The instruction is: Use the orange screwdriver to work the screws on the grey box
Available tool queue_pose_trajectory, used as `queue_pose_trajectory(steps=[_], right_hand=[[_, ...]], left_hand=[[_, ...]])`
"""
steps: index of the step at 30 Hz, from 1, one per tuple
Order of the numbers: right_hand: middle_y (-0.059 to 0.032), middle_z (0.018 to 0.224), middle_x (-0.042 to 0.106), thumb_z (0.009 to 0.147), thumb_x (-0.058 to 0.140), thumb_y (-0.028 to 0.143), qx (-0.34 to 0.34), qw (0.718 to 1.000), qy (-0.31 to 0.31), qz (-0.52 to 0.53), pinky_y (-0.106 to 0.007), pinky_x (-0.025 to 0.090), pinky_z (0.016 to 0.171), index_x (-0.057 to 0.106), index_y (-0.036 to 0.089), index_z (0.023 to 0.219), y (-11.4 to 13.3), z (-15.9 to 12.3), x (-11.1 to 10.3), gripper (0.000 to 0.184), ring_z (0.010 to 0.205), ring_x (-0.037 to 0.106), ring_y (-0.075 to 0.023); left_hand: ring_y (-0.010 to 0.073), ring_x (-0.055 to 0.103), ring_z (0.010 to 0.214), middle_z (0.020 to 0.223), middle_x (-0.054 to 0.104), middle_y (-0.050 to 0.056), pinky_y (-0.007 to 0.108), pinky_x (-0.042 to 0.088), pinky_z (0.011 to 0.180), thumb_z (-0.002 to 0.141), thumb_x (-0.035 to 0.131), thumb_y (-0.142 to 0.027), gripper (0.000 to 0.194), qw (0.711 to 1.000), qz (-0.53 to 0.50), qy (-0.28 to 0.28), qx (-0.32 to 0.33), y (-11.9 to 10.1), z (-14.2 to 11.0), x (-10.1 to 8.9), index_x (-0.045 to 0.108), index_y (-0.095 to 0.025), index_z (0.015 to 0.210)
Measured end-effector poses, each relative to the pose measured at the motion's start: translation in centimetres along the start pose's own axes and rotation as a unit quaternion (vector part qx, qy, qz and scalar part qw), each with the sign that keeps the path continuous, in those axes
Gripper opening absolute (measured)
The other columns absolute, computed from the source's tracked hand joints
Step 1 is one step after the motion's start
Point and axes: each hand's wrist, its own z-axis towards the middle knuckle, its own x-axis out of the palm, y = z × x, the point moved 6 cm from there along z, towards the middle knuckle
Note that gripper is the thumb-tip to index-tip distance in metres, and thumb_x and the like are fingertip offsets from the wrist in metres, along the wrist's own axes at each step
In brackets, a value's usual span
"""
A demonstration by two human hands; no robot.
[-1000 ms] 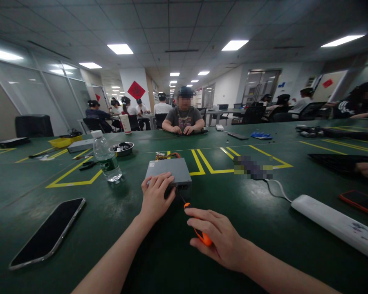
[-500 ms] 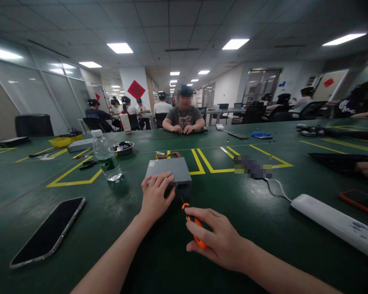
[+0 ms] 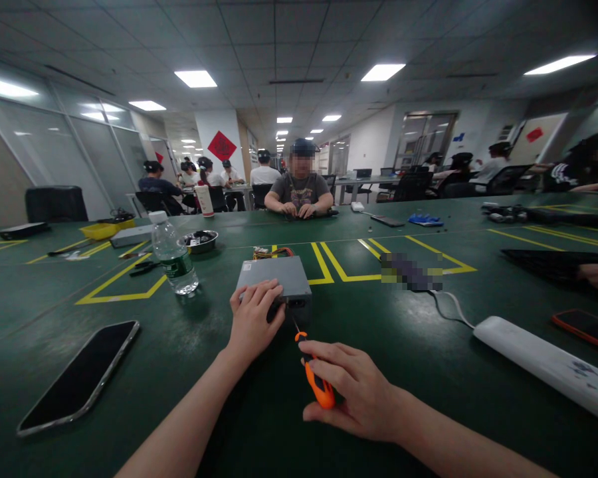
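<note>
In the head view, the metal box (image 3: 279,273) sits on the desk (image 3: 189,372), beyond both hands from the near edge. The left hand (image 3: 254,315), the nearer one, lies spread over its near left corner. The right hand (image 3: 361,388), apart from it, grips the screwdriver (image 3: 319,385), whose long axis slants away and slightly left toward the box's near face; tip contact is unclear.
</note>
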Motion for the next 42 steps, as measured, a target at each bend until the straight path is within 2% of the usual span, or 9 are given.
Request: queue_pose_trajectory(steps=[5,12,16,20,26,29,33,36,42], right_hand=[[-0.0192,0.11,0.058,0.093,0.038,0.03,-0.024,0.999,0.038,-0.02,-0.031,0.052,0.076,0.045,0.014,0.116,0.7,0.4,0.2,0.028,0.103,0.059,-0.0221],[-0.0177,0.103,0.062,0.093,0.045,0.038,-0.025,0.999,-0.023,-0.017,-0.027,0.052,0.075,0.046,0.013,0.105,0.2,0.3,-0.3,0.028,0.094,0.063,-0.019],[-0.018,0.108,0.06,0.091,0.046,0.04,0.006,1.0,0.011,0.007,-0.029,0.051,0.08,0.044,0.012,0.11,0.1,0.0,0.2,0.033,0.102,0.06,-0.0204],[-0.0173,0.107,0.06,0.091,0.043,0.029,-0.024,0.999,0.036,-0.02,-0.03,0.051,0.077,0.045,0.014,0.114,0.7,0.3,0.2,0.027,0.1,0.06,-0.0205],[-0.0175,0.103,0.062,0.093,0.044,0.039,0.002,1.0,-0.022,-0.018,-0.03,0.053,0.072,0.044,0.013,0.107,-0.2,0.0,-0.2,0.03,0.09,0.064,-0.0202],[-0.0189,0.106,0.061,0.093,0.041,0.042,0.01,1.0,-0.011,0.001,-0.031,0.053,0.076,0.043,0.011,0.109,-0.1,0.0,-0.1,0.034,0.095,0.063,-0.0215],[-0.019,0.105,0.061,0.095,0.035,0.032,-0.022,0.999,0.022,-0.016,-0.031,0.053,0.074,0.046,0.013,0.113,0.8,0.6,-0.1,0.028,0.098,0.062,-0.0221],[-0.0186,0.103,0.062,0.095,0.039,0.034,-0.032,0.999,0.007,-0.029,-0.031,0.053,0.072,0.048,0.014,0.109,0.8,0.7,-0.3,0.026,0.094,0.063,-0.0215],[-0.0188,0.107,0.061,0.092,0.044,0.044,0.01,1.0,-0.016,0.008,-0.031,0.053,0.077,0.042,0.012,0.108,-0.3,-0.2,0.0,0.036,0.097,0.062,-0.0212]], left_hand=[[0.0225,0.052,0.111,0.119,0.061,0.003,0.044,0.025,0.096,0.083,0.052,-0.027,0.025,1.0,-0.002,-0.001,0.001,0.2,0.0,0.2,0.057,-0.028,0.107],[0.0223,0.053,0.11,0.118,0.061,0.002,0.044,0.025,0.096,0.082,0.052,-0.027,0.026,1.0,0.001,0.002,0.001,0.1,0.0,0.1,0.056,-0.028,0.107],[0.0223,0.052,0.11,0.118,0.062,0.003,0.044,0.025,0.097,0.082,0.052,-0.026,0.026,1.0,0.0,-0.001,0.002,0.1,0.0,0.1,0.057,-0.028,0.108],[0.0224,0.052,0.11,0.118,0.062,0.003,0.044,0.025,0.097,0.082,0.052,-0.027,0.025,1.0,0.0,-0.001,0.002,0.0,0.0,0.1,0.056,-0.028,0.107],[0.0224,0.051,0.112,0.119,0.061,0.002,0.044,0.024,0.097,0.083,0.051,-0.027,0.024,1.0,-0.001,0.002,-0.001,0.0,0.0,0.1,0.056,-0.029,0.107],[0.0222,0.052,0.112,0.119,0.061,0.001,0.044,0.024,0.097,0.082,0.052,-0.026,0.025,1.0,0.0,0.002,-0.003,0.0,0.0,0.0,0.056,-0.029,0.106],[0.0222,0.052,0.111,0.119,0.061,0.002,0.044,0.024,0.097,0.083,0.052,-0.026,0.025,1.0,0.0,0.002,0.0,-0.1,0.1,-0.1,0.055,-0.028,0.107],[0.0222,0.052,0.111,0.119,0.061,0.003,0.044,0.024,0.097,0.083,0.051,-0.026,0.024,1.0,-0.001,0.002,0.002,0.0,0.1,-0.1,0.055,-0.028,0.107],[0.0218,0.052,0.112,0.119,0.061,0.002,0.043,0.024,0.097,0.083,0.052,-0.027,0.025,1.0,-0.003,0.001,-0.001,0.1,0.1,0.1,0.055,-0.028,0.107]])
